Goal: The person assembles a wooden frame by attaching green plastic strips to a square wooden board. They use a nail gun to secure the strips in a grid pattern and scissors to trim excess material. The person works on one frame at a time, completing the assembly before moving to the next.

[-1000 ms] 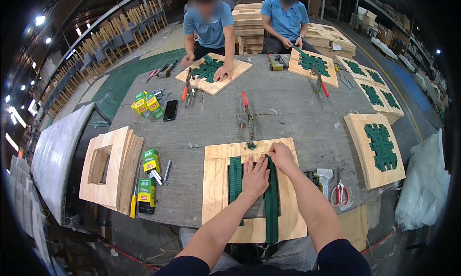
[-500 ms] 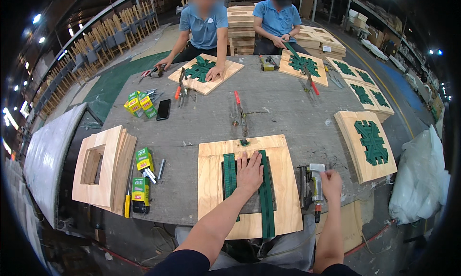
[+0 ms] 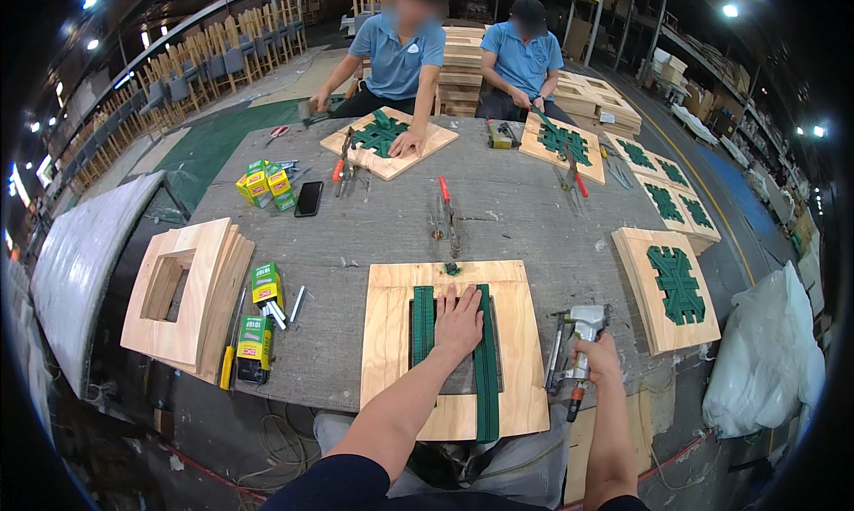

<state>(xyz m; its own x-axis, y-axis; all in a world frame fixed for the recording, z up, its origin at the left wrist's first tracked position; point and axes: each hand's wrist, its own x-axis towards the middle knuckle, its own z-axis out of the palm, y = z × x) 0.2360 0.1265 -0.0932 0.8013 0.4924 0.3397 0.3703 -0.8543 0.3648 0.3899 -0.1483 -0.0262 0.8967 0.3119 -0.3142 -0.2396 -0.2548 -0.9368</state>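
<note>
Fingers of the right hand (image 3: pixel 602 358) curl around the handle of a silver metal staple gun (image 3: pixel 587 319), just right of a square, pale wooden frame (image 3: pixel 523 351). Those of the left hand (image 3: pixel 457 331) lie spread flat, gripping nothing, beside the far end of a long green woven strap (image 3: pixel 487 386), which runs near-to-far across the frame's opening, left of the gun.
</note>
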